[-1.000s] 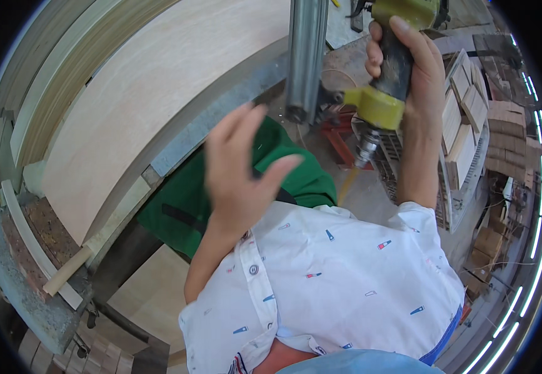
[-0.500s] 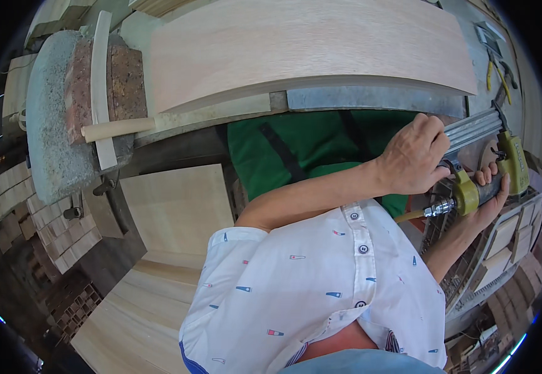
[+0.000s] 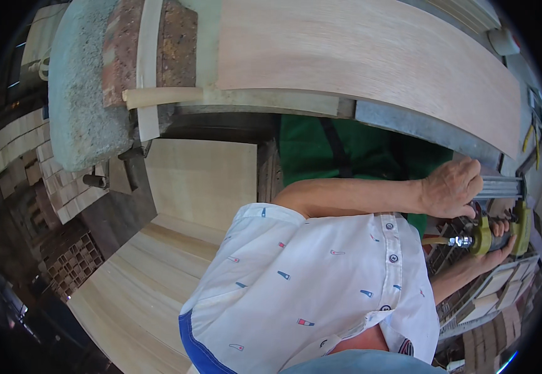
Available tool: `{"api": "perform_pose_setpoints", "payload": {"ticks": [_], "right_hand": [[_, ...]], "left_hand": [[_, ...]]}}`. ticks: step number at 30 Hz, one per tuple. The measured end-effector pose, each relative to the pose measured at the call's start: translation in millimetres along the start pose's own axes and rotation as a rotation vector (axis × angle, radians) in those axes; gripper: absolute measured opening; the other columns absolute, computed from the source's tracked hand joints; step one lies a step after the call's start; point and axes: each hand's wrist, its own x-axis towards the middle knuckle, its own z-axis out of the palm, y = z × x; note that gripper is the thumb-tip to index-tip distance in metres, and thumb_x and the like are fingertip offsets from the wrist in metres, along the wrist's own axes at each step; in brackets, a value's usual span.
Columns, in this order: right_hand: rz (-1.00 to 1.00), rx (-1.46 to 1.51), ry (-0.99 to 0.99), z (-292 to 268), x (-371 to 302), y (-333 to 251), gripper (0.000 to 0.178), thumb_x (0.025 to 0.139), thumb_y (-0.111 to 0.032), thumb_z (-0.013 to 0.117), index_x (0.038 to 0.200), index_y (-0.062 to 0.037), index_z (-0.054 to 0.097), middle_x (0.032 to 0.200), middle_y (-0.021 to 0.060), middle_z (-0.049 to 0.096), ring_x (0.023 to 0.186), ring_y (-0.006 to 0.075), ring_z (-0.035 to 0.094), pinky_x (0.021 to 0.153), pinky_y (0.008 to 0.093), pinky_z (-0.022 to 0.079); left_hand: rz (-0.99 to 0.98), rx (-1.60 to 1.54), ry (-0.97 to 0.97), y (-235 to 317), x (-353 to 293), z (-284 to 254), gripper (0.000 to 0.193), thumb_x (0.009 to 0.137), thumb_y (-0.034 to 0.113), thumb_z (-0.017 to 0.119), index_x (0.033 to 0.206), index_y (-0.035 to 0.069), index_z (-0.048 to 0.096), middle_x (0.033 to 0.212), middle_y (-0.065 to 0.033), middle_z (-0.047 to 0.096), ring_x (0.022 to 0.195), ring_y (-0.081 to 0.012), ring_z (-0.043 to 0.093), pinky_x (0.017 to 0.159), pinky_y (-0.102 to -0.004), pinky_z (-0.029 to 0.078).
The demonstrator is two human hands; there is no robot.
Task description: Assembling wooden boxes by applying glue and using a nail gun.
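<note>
At the right, in front of my body, is a yellow-green air nail gun [image 3: 520,227] with a ribbed silver magazine [image 3: 498,187] and a hose fitting [image 3: 460,241] at its handle end. My right hand [image 3: 498,252] wraps round its dark handle, fingertips showing on the far side. Closed at the near end of the magazine, my left hand [image 3: 450,188] hides that end and what its fingers press on. Beyond both hands, a wide pale wooden board [image 3: 370,56] lies on the bench.
Bricks [image 3: 178,50], a white strip [image 3: 148,68] and a wooden rod [image 3: 162,96] sit at the left end of the bench. Green cloth [image 3: 308,149] hangs below its edge. Wooden panels [image 3: 202,174] stand at left; a rack of wood pieces [image 3: 492,293] is at right. Pliers [image 3: 532,140] lie far right.
The view has shifted, so the bench and board sit farther right and higher. Both hands and the nail gun appear farther right and lower, each hand keeping its hold.
</note>
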Motion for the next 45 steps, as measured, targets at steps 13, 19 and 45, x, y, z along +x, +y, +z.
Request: {"api": "perform_pose_setpoints", "payload": {"ticks": [13,19,45], "right_hand": [[-0.268,0.152,0.033,28,17,-10,0.025,0.095,-0.022,0.048,0.102,0.0014,0.042,0.083,0.0083,0.044,0.063,0.0134,0.042,0.050,0.0259,0.041],[-0.381,0.093,0.200,19,36,-14,0.023,0.094,-0.023,0.051,0.098,-0.0001,0.047,0.082,0.0101,0.053,0.059,0.0158,0.050,0.048,0.0282,0.044],[-0.156,0.190,0.332,0,62,-14,0.026,0.091,-0.018,0.054,0.104,0.0029,0.046,0.085,0.0097,0.053,0.061,0.0156,0.056,0.050,0.0295,0.048]], "left_hand": [[0.019,-0.056,-0.496,40,25,-85,0.025,0.069,0.013,0.076,0.086,0.003,0.061,0.089,-0.0124,0.059,0.088,-0.0311,0.061,0.075,-0.0377,0.050],[0.098,0.244,-0.669,19,187,-43,0.020,0.076,0.004,0.066,0.096,0.001,0.063,0.090,-0.0138,0.063,0.080,-0.0283,0.062,0.071,-0.0344,0.050],[0.092,0.868,-0.829,-174,403,300,0.020,0.078,0.020,0.065,0.094,0.010,0.073,0.090,-0.0141,0.069,0.085,-0.0280,0.066,0.079,-0.0388,0.051]]}}
